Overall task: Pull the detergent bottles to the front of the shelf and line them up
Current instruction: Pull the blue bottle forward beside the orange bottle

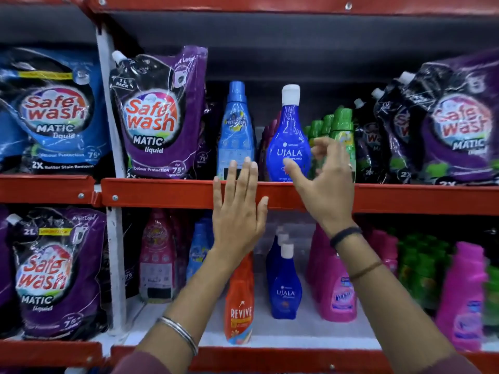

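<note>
On the upper shelf, a light blue bottle and a dark blue Ujala bottle with a white cap stand at the red front lip. A row of green-capped bottles runs back to the right of them. My left hand lies flat and open against the lip, fingertips reaching the light blue bottle's base. My right hand hovers open, thumb near the Ujala bottle and fingers curled in front of the green bottles, gripping nothing.
Purple Safewash pouches stand left of the bottles, and more pouches crowd the right. A blue pouch fills the left bay. The lower shelf holds an orange Revive bottle, a second Ujala bottle and pink bottles.
</note>
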